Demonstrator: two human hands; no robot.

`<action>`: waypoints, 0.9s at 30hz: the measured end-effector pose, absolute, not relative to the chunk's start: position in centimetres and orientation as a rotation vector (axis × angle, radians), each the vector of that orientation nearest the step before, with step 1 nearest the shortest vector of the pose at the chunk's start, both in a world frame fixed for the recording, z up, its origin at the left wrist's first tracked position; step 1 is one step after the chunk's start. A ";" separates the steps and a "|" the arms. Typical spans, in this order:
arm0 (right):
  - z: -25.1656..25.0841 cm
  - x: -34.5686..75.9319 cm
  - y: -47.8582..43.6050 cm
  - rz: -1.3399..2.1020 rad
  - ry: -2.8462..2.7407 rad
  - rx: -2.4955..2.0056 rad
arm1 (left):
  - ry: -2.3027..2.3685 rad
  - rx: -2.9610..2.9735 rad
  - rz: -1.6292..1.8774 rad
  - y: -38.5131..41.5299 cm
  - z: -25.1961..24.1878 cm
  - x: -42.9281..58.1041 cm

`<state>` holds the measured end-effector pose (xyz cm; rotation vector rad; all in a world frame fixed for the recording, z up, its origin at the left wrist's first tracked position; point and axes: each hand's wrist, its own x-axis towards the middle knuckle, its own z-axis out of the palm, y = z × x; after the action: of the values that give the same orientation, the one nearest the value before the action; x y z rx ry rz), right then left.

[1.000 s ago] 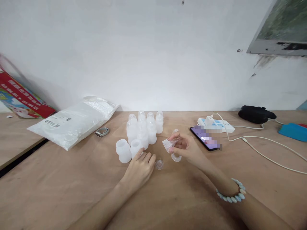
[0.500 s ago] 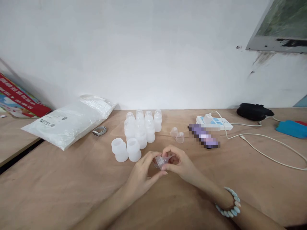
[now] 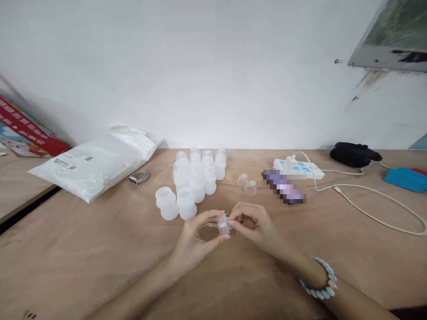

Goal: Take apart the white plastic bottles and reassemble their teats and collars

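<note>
My left hand point(image 3: 200, 235) grips a clear ribbed bottle collar point(image 3: 223, 225) between thumb and fingers. My right hand point(image 3: 255, 222) pinches the clear nipple point(image 3: 231, 221) that sticks out of the collar's right side; the fingertips hide part of it. Beyond my left hand stand two open white baby bottles point(image 3: 186, 205), without tops. Behind these, several white bottles point(image 3: 196, 180) with clear dome caps stand upright in a group. Two clear dome caps point(image 3: 250, 188) lie on the table past my right hand.
On the wooden table point(image 3: 116, 249), a white plastic mailer bag point(image 3: 96, 162) and a watch point(image 3: 138, 178) lie left. Toward the right are a phone point(image 3: 283, 187), a power strip point(image 3: 315, 171) with a looping white cable point(image 3: 383, 189), a black case point(image 3: 355, 155) and a blue item point(image 3: 405, 179).
The collar has turned more side-on between my hands. My right fingers have closed to a tighter pinch on the nipple. The view has shifted slightly.
</note>
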<state>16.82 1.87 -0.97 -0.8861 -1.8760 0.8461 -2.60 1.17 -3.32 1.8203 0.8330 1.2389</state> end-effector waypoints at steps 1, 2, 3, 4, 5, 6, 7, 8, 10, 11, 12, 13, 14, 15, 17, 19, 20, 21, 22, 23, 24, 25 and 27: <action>-1.0 16.7 1.8 0.810 -1.884 -0.881 | 0.835 1.815 1.242 1.2 -3.4 -2.6; -1.1 16.6 1.8 0.780 -1.890 -0.880 | 0.840 1.811 1.245 1.2 -3.4 -2.6; -1.1 16.5 1.8 0.758 -1.894 -0.883 | 0.846 1.810 1.250 1.2 -3.5 -2.6; -1.1 16.5 1.8 0.744 -1.896 -0.887 | 0.847 1.812 1.255 1.2 -3.5 -2.7; -1.2 16.5 1.8 0.734 -1.898 -0.888 | 0.847 1.815 1.258 1.2 -3.6 -2.7; -1.2 16.4 1.8 0.728 -1.900 -0.888 | 0.845 1.820 1.260 1.2 -3.6 -2.7; -1.3 16.4 1.8 0.726 -1.901 -0.885 | 0.839 1.827 1.262 1.2 -3.6 -2.8; -1.3 16.4 1.8 0.725 -1.902 -0.879 | 0.835 1.833 1.265 1.2 -3.7 -2.8; -1.5 16.4 1.8 0.720 -1.901 -0.864 | 0.842 1.844 1.270 1.2 -3.7 -2.8; -1.5 16.4 1.8 0.716 -1.901 -0.859 | 0.844 1.852 1.270 1.2 -3.7 -2.9; -1.6 16.4 1.8 0.713 -1.901 -0.856 | 0.846 1.860 1.271 1.2 -3.7 -2.9; -1.7 16.3 1.8 0.710 -1.901 -0.856 | 0.849 1.869 1.270 1.2 -3.7 -2.9; -1.7 16.3 1.8 0.712 -1.902 -0.858 | 0.846 1.883 1.263 1.1 -3.7 -2.9; -1.8 16.2 1.8 0.717 -1.900 -0.859 | 0.838 1.900 1.259 1.1 -3.7 -2.9; -2.0 16.1 1.7 0.743 -1.889 -0.852 | 0.817 1.938 1.265 1.1 -3.6 -2.9; -2.1 16.0 1.7 0.773 -1.870 -0.841 | 0.795 1.959 1.280 1.1 -3.5 -2.9; -2.0 16.0 1.7 0.778 -1.862 -0.841 | 0.790 1.958 1.285 1.2 -3.4 -2.8; -1.9 16.0 1.7 0.775 -1.857 -0.852 | 0.796 1.947 1.288 1.2 -3.3 -2.8; -1.7 16.1 1.7 0.768 -1.854 -0.871 | 0.804 1.932 1.285 1.2 -3.3 -2.7; -1.6 16.2 1.7 0.762 -1.846 -0.890 | 0.813 1.912 1.286 1.3 -3.2 -2.7; -1.4 16.2 1.7 0.767 -1.833 -0.908 | 0.819 1.891 1.283 1.3 -3.1 -2.7; -1.2 16.3 1.8 0.787 -1.812 -0.919 | 0.820 1.870 1.281 1.3 -3.1 -2.7; -1.1 16.4 1.8 0.888 -1.744 -0.910 | 0.809 1.810 1.284 1.3 -3.0 -2.7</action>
<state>16.39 1.81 -1.05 -0.9100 -1.7437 0.8882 -2.74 1.34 -2.97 1.8099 0.8093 1.2843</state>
